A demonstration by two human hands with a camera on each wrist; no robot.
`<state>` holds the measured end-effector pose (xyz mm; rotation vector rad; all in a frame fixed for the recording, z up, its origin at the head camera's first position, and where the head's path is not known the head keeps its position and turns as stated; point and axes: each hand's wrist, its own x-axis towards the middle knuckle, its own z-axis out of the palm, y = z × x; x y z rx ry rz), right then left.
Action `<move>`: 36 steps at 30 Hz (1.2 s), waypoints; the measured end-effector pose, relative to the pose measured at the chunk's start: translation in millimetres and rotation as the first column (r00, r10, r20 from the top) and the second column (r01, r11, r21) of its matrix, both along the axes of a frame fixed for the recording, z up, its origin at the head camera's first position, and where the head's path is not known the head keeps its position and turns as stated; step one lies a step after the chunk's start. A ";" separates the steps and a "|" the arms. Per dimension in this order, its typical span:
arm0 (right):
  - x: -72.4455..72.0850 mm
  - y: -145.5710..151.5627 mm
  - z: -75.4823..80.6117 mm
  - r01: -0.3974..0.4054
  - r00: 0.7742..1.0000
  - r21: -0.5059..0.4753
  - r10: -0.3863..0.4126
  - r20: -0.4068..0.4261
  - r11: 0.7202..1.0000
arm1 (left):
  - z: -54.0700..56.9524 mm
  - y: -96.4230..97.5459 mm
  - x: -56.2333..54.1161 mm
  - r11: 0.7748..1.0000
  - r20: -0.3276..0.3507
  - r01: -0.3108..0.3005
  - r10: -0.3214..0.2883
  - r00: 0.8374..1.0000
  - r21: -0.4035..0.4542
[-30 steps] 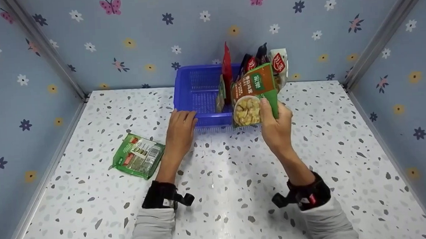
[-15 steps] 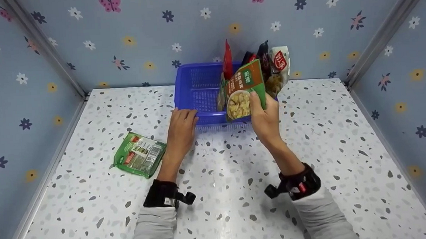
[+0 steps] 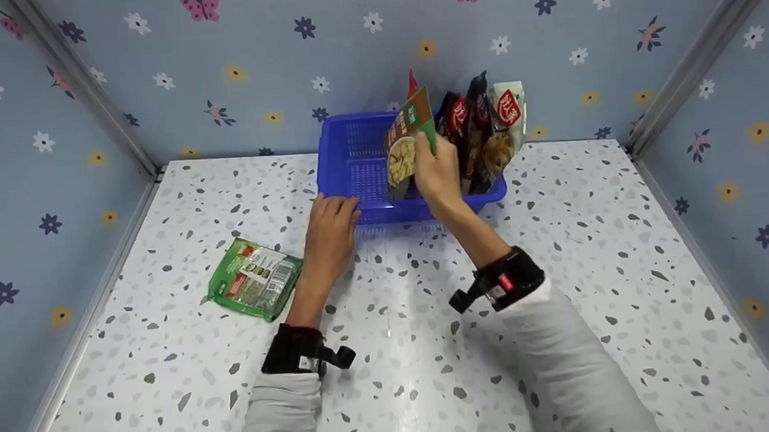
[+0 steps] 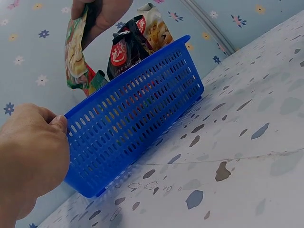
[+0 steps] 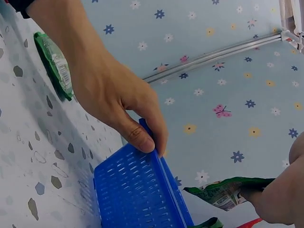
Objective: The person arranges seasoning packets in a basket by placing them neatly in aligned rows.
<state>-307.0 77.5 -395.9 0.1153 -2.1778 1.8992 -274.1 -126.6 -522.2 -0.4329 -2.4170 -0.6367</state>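
Observation:
My right hand (image 3: 438, 172) grips the right edge of a brown-and-green seasoning packet (image 3: 400, 158) with a bowl of food pictured on it. The packet tilts over the blue plastic basket (image 3: 391, 213), its lower end down inside the front rim. In the left wrist view, the packet (image 4: 75, 57) shows above the rim beside another green packet. My left hand (image 3: 328, 229) holds the basket's front left corner; the right wrist view shows the thumb (image 5: 137, 137) outside the rim and the fingers over it. A red packet (image 3: 412, 81) stands behind the held one, mostly hidden.
Dark packets (image 3: 455, 118) and a white-topped packet (image 3: 509, 121) stand in the basket's right side. A green packet (image 3: 255, 281) lies on the speckled tabletop (image 3: 394, 376), left of my left wrist. The basket is close to the flowered back wall (image 3: 234, 45).
My right hand has moved left and farther back with the seasoning packet, from the basket's right front to its middle, and the packet has turned more edge-on. My left hand stays at the corner.

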 end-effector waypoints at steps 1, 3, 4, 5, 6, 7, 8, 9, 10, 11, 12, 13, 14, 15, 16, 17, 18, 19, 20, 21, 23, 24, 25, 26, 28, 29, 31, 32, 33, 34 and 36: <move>-3.1 -3.8 -0.2 0.001 1.000 0.025 -0.001 0.010 1.000 | -0.3 -0.2 -0.1 1.000 -0.004 0.000 0.000 1.000 0.002; -8.9 -11.2 -1.9 0.000 1.000 0.082 -0.001 0.017 0.997 | -0.5 -0.3 -0.2 1.000 -0.011 0.000 0.000 1.000 0.005; -11.6 -14.8 -3.3 0.001 1.000 0.105 -0.003 0.026 0.995 | -0.4 -0.3 -0.2 1.000 -0.012 0.001 -0.001 1.000 0.007; -14.3 -18.3 -5.0 -0.002 1.000 0.129 -0.001 0.030 0.992 | -0.3 -0.2 -0.3 1.000 -0.012 0.002 -0.002 1.000 0.009; -16.9 -21.4 -6.9 -0.006 0.999 0.151 0.001 0.035 0.988 | -0.1 -0.1 -0.3 1.000 -0.009 0.004 -0.004 1.000 0.011; -19.5 -24.7 -8.7 -0.009 0.999 0.176 0.002 0.041 0.984 | 0.3 -0.3 -0.5 1.000 -0.006 0.005 -0.005 1.000 0.010; -22.3 -28.0 -10.6 -0.015 0.999 0.191 0.007 0.046 0.981 | 0.7 -0.4 -0.8 1.000 -0.003 0.005 -0.005 1.000 0.008; -24.9 -31.3 -12.3 -0.023 0.998 0.201 0.011 0.057 0.979 | 0.9 -0.5 -1.1 1.000 0.000 0.005 -0.005 1.000 0.007; -27.7 -34.4 -14.1 -0.027 0.998 0.212 0.013 0.069 0.977 | 1.1 -0.7 -1.5 1.000 0.002 0.004 -0.004 1.000 0.005; -30.4 -37.3 -15.9 -0.036 0.997 0.224 0.019 0.079 0.974 | 1.4 -0.9 -1.6 1.000 0.005 0.002 -0.002 1.000 0.005; -32.9 -40.0 -17.3 -0.041 0.996 0.235 0.020 0.091 0.971 | 1.6 -1.0 -1.7 1.000 0.006 0.001 -0.001 1.000 0.005; -35.5 -42.7 -18.9 -0.048 0.994 0.246 0.023 0.104 0.968 | 1.7 -1.0 -1.7 1.000 0.006 0.000 0.000 1.000 0.006; -38.3 -45.2 -20.5 -0.055 0.993 0.255 0.025 0.116 0.965 | 1.9 -1.0 -1.6 1.000 0.006 -0.002 0.002 1.000 0.004; -40.9 -47.5 -22.4 -0.061 0.992 0.268 0.027 0.126 0.961 | 1.8 -0.9 -1.5 1.000 0.005 -0.002 0.002 1.000 0.004; -43.2 -49.6 -24.3 -0.067 0.990 0.281 0.030 0.136 0.957 | 1.8 -0.9 -1.1 1.000 0.006 -0.003 0.003 1.000 0.003; -45.3 -51.5 -26.2 -0.073 0.989 0.293 0.031 0.146 0.953 | 1.6 -0.7 -0.8 1.000 0.005 -0.003 0.003 1.000 0.001; -47.2 -53.5 -28.2 -0.077 0.988 0.309 0.031 0.149 0.948 | 1.1 -0.7 -0.6 1.000 0.003 -0.003 0.003 1.000 0.001; -49.0 -55.5 -30.3 -0.081 0.987 0.322 0.032 0.156 0.943 | 0.8 -0.6 -0.4 1.000 0.002 -0.002 0.002 1.000 -0.001; -50.6 -57.3 -32.3 -0.084 0.986 0.334 0.031 0.161 0.939 | 0.6 -0.6 0.0 1.000 0.002 -0.003 0.003 1.000 -0.004; -51.7 -59.1 -34.2 -0.089 0.985 0.343 0.032 0.168 0.935 | 0.3 -0.7 0.1 1.000 0.001 -0.003 0.003 1.000 -0.006; -53.5 -61.8 -37.9 -0.099 0.982 0.364 0.033 0.184 0.926 | -0.3 -0.6 0.6 1.000 -0.001 -0.003 0.003 1.000 -0.008; -54.4 -63.1 -39.6 -0.105 0.981 0.377 0.034 0.190 0.920 | -0.7 -0.7 0.6 1.000 -0.005 -0.002 0.002 1.000 -0.009; -55.2 -64.1 -41.1 -0.109 0.979 0.386 0.033 0.199 0.916 | -0.5 -0.8 0.7 1.000 -0.008 -0.003 0.002 1.000 -0.010; -56.1 -64.9 -42.4 -0.116 0.978 0.398 0.036 0.205 0.910 | -0.5 -1.1 0.7 1.000 -0.011 -0.004 0.003 1.000 -0.013; -57.8 -66.0 -44.8 -0.128 0.977 0.426 0.040 0.210 0.896 | -0.5 -1.3 0.6 1.000 -0.018 -0.005 0.004 1.000 -0.016; -58.6 -66.1 -45.8 -0.136 0.976 0.437 0.044 0.214 0.889 | -0.6 -1.3 0.5 1.000 -0.022 -0.005 0.005 1.000 -0.018; -60.1 -65.6 -47.6 -0.155 0.973 0.454 0.057 0.222 0.877 | -0.3 -1.3 0.6 1.000 -0.017 -0.008 0.008 1.000 -0.023; -60.9 -65.1 -48.4 -0.168 0.971 0.459 0.068 0.227 0.872 | -0.4 -1.3 0.6 1.000 -0.016 -0.009 0.009 1.000 -0.025; -61.6 -64.2 -48.9 -0.180 0.970 0.463 0.077 0.232 0.868 | -0.4 -1.3 0.6 1.000 -0.014 -0.010 0.009 1.000 -0.025; -62.5 -63.3 -49.6 -0.192 0.968 0.464 0.088 0.237 0.865 | -0.6 -1.4 0.7 1.000 -0.010 -0.010 0.010 1.000 -0.024; -65.1 -61.7 -51.4 -0.208 0.966 0.479 0.102 0.237 0.853 | -1.1 -1.5 0.8 1.000 -0.008 -0.011 0.010 1.000 -0.021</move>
